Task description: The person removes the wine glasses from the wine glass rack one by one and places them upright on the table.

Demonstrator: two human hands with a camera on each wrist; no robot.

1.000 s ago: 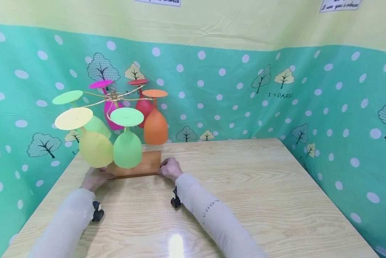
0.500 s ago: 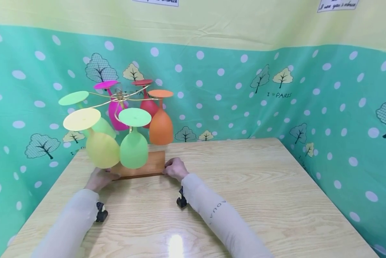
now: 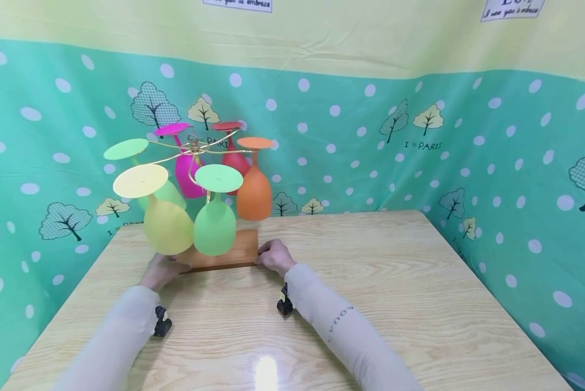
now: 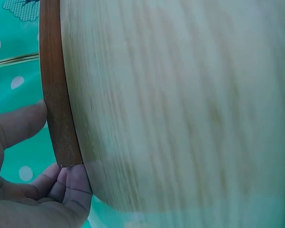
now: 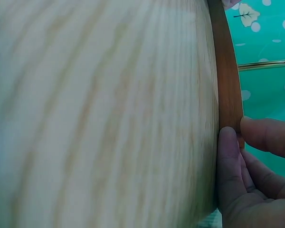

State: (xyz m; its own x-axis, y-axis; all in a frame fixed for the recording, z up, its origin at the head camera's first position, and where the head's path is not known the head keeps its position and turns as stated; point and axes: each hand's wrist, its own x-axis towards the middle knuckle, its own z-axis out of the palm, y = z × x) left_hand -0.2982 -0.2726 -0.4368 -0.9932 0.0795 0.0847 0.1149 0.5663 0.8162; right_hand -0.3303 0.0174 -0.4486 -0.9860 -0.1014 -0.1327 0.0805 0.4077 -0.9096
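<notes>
Both ends of a wooden base (image 3: pixel 247 247) pinched in a person's grip

The base is at the far left of the table (image 3: pixel 395 304), its long front edge facing the person. The left hand (image 3: pixel 163 270) holds the left end, thumb against the upper edge and fingers bent at the corner. The right hand (image 3: pixel 275 256) is closed on the right end, thumb above and forefinger along the front side.

Over the base a golden rack (image 3: pixel 193 146) spreads its arms, with six goblets hanging bowl-down: a yellow goblet (image 3: pixel 167 228) and a green goblet (image 3: pixel 215 228) nearest, an orange goblet (image 3: pixel 254 195) on the right, a pale green goblet (image 3: pixel 171 195) behind the yellow one, then a magenta goblet (image 3: pixel 189 179) and a red goblet (image 3: pixel 236 161) at the back.
</notes>
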